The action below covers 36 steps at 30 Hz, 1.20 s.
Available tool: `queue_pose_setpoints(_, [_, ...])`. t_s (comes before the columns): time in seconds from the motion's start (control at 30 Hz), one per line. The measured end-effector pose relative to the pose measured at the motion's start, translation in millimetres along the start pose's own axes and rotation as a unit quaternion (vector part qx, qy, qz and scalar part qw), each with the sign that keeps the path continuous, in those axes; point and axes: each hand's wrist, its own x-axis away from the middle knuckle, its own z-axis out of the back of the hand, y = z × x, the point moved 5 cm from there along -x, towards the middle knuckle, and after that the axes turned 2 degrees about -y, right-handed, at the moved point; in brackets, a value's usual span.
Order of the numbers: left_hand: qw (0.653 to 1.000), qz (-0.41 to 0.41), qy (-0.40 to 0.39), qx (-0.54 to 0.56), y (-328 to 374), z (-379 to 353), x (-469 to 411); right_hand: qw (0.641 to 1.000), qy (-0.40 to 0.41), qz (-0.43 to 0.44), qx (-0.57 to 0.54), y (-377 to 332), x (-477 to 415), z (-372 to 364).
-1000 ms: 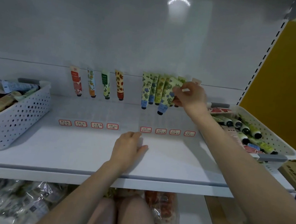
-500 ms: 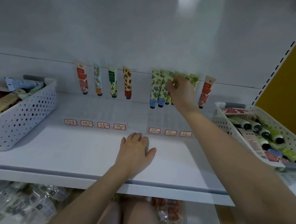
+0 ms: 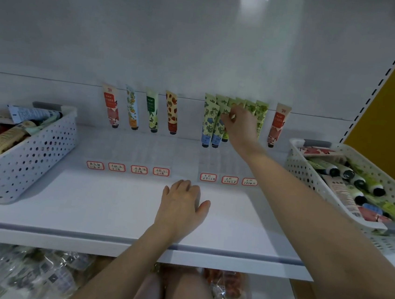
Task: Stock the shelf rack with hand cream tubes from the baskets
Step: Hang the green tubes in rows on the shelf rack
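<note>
1. Hand cream tubes (image 3: 210, 121) of soft plastic, printed with green leaves, stand cap-down in a tight cluster against the back wall of the white shelf (image 3: 88, 206), centre-right of the frame.
2. The right hand (image 3: 240, 127) reaches into that cluster, and its grip pinches a green tube (image 3: 222, 103) below its top edge.
3. A second ago this hand held a blue-capped tube tilted in front of the row. Now both blue-capped tubes stand in line with the rest.
4. A peach and red tube (image 3: 277, 123), mostly hidden by the hand back then, shows just right of the cluster.
5. The left hand (image 3: 181, 203) stays flat on the shelf at lower centre, palm down, grip released.
6. Four single patterned tubes (image 3: 132, 111) stand left of centre, with red-bordered labels (image 3: 161, 172) in front of them.
7. A white perforated plastic left basket (image 3: 32, 156) and a matching right basket (image 3: 295, 159) sit at the frame edges, each holding loose tubes.
</note>
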Motion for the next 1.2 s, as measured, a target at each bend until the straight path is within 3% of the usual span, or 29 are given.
queue_pose_setpoints(0.27, [1.000, 0.000, 0.001, 0.003, 1, 0, 0, 0.998, -0.023, 0.007, 0.057, -3, 1, -1])
queue_pose_setpoints(0.83, [1.000, -0.005, 0.004, -0.003, 8, 7, 4, 0.999, -0.039, 0.004, 0.008, -4, 12, 6])
queue_pose_setpoints(1.0, [0.998, -0.042, 0.015, -0.035, 25, 21, 10, 0.999, -0.026, 0.007, 0.018, -4, 21, 49])
queue_pose_setpoints(1.2, [0.991, -0.114, 0.065, 0.038, 87, 54, -5, 0.996, 0.044, -0.054, 0.057, 28, 36, 145])
